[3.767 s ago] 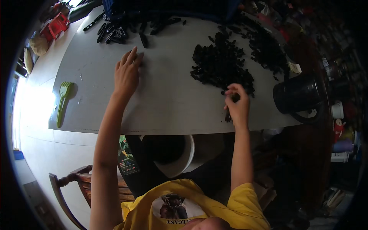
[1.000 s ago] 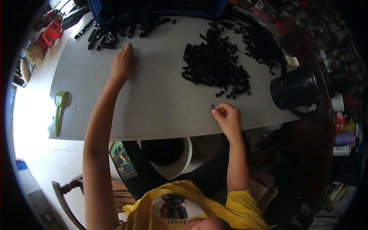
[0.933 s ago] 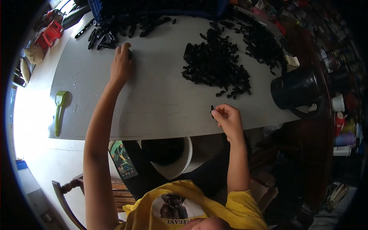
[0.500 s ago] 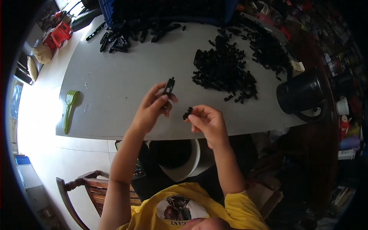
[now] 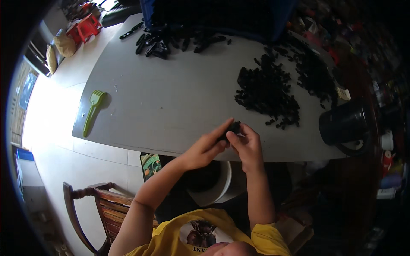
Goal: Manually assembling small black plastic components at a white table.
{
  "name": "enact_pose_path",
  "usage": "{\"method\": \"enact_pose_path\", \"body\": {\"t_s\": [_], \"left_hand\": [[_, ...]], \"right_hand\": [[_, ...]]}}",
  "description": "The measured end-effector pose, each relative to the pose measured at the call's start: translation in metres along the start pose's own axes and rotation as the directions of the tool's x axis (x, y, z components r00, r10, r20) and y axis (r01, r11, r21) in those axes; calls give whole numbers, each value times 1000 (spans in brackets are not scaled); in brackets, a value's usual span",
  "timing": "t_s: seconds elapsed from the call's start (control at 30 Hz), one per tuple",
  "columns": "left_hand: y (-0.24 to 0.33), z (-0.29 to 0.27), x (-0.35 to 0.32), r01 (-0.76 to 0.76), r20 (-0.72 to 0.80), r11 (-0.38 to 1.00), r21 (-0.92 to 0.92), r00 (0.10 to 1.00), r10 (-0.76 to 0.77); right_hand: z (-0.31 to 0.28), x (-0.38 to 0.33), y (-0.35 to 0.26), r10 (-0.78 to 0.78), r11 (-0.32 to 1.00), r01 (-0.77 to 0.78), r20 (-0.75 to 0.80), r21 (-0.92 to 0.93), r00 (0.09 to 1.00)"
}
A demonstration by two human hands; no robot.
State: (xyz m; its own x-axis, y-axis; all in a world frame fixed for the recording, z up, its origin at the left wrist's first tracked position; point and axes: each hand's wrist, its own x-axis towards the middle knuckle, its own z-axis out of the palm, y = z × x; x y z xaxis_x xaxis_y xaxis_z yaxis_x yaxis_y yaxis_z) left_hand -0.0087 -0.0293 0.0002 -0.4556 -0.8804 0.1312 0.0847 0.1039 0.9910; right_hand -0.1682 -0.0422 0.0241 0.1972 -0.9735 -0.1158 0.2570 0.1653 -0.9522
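Note:
My left hand (image 5: 203, 150) and my right hand (image 5: 250, 148) meet just above the table's near edge. Between them is an elongated black plastic part (image 5: 232, 128), mostly covered by fingers. My left hand wraps its lower side, while the right thumb and fingers press at its upper end. The small toothed black piece that was in my right hand cannot be made out separately from it. Beyond the hands, to the right, a heap of small black toothed pieces (image 5: 265, 91) lies on the grey table (image 5: 171, 85).
Elongated black parts (image 5: 156, 45) lie at the far left, before a blue crate (image 5: 222, 34). More small black pieces (image 5: 314, 74) spread at the far right. A black mug (image 5: 344, 123) lies at the right, a green fork-shaped tool (image 5: 92, 113) at the left. A white bucket (image 5: 226, 183) stands below.
My hands have come together, bringing the small toothed piece to the elongated black part. The view has shifted, so the table's things appear farther right.

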Motion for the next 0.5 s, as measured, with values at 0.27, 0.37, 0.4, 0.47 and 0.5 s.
{"method": "enact_pose_path", "body": {"t_s": [0.27,0.37,0.4,0.47,0.5], "left_hand": [[15,-28,3,165,54,977,132,983,-173],[4,-78,28,-54,-75,949,311,994,81],[-1,-102,36,-75,-187,904,421,968,167],[-12,-153,56,-69,-335,781,620,877,343],[-10,-173,72,-54,-361,697,715,826,434]], "right_hand": [[4,21,11,37,999,-33,81,-43,996],[11,54,-4,13,996,-13,-3,85,1000],[12,73,-7,8,997,-9,19,73,1000],[10,116,-11,5,997,-8,29,72,1000],[6,134,-19,-9,996,7,26,84,1000]]}}
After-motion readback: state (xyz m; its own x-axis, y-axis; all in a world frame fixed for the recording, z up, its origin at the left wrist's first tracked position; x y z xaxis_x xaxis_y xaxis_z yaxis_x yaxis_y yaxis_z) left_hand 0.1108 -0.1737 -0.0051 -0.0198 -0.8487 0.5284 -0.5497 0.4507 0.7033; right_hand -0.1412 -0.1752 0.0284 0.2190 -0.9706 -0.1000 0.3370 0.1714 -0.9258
